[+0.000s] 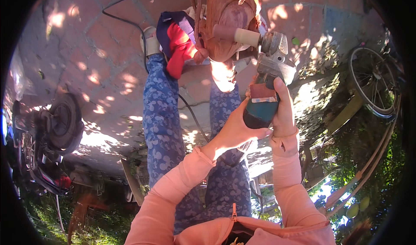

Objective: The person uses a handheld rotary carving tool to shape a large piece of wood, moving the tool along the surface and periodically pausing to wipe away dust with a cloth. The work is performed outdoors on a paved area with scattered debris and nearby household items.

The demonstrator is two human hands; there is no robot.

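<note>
Both my hands are wrapped round a teal angle grinder (262, 110) with a grey metal head. My left hand (236, 130) grips its body from the left and below. On the other side, my right hand (284, 106) holds it with the thumb up near the metal head. A reddish-brown patch, apparently sandpaper (263, 92), lies on the body. From the head a sanding roller (247, 37) points left, its pinkish end over a reddish carved piece of wood (236, 15). Whether the roller touches the wood I cannot tell.
Left of the wood is a red and navy cloth (178, 41), by my left leg. A black cord (143, 34) runs across the brick paving (117, 32). A motorbike (65, 123) stands at left, a bicycle wheel (373, 80) at right.
</note>
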